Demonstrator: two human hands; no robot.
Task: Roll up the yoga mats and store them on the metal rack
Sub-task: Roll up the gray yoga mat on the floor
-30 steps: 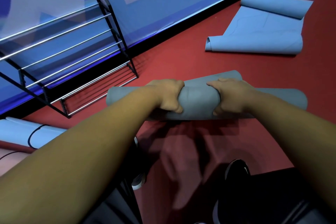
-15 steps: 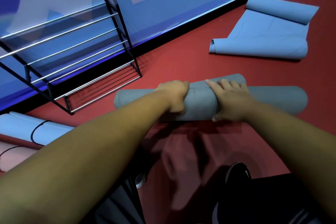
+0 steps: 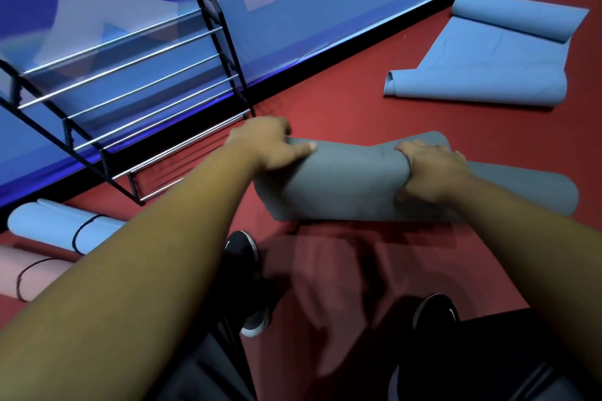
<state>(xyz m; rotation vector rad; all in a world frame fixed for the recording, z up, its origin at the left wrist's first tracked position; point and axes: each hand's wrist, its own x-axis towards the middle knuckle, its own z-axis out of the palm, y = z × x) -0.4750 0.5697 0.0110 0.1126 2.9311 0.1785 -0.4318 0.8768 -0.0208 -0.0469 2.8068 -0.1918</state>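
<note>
Both hands grip a rolled grey yoga mat point(image 3: 351, 182) in the middle of the view, above the red floor point(image 3: 342, 107). The left hand point(image 3: 264, 143) clutches the roll's left end, its fingers curled over the far side and its thumb laid along the near face. The right hand point(image 3: 430, 169) is wrapped over the top of the roll further along, with fingers bent round it and the thumb tucked beneath, so that the mat's right end sticks out past the wrist. The roll dents where the right hand squeezes it (whether its underside touches the floor I cannot tell).

The metal rack point(image 3: 146, 101), a black frame with slanted chrome bars, stands to the left of the mat against the blue wall point(image 3: 325, 10). The left hand is just beside the rack's lower right corner.

A light blue mat point(image 3: 488, 65) lies well apart at the upper right, flat in the middle with both ends curled up. At the lower left, beside the foot of the rack, lie a rolled pale blue mat point(image 3: 55, 225) and a rolled pink mat point(image 3: 32, 270), each bound by a thin black strap. Two black shoes point(image 3: 244, 257) show below the arms.
</note>
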